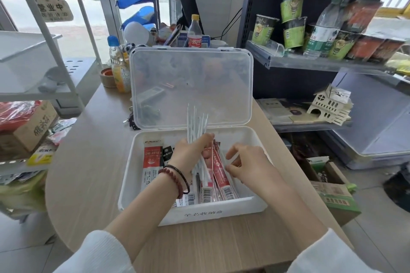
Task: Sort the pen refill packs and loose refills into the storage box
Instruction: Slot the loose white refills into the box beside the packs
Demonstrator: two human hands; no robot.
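two hands in storage box (255, 205), left hand (188, 150) gripping loose refills (196, 124)

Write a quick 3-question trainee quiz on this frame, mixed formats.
1. True or false: the lid of the storage box is shut.
2. Which of the two hands grips the bunch of loose white refills? A) left hand B) right hand C) both
3. Fill in: the red refill packs lie ____ the box.

Key: 1 false, it stands open. 2 A. 3 inside.
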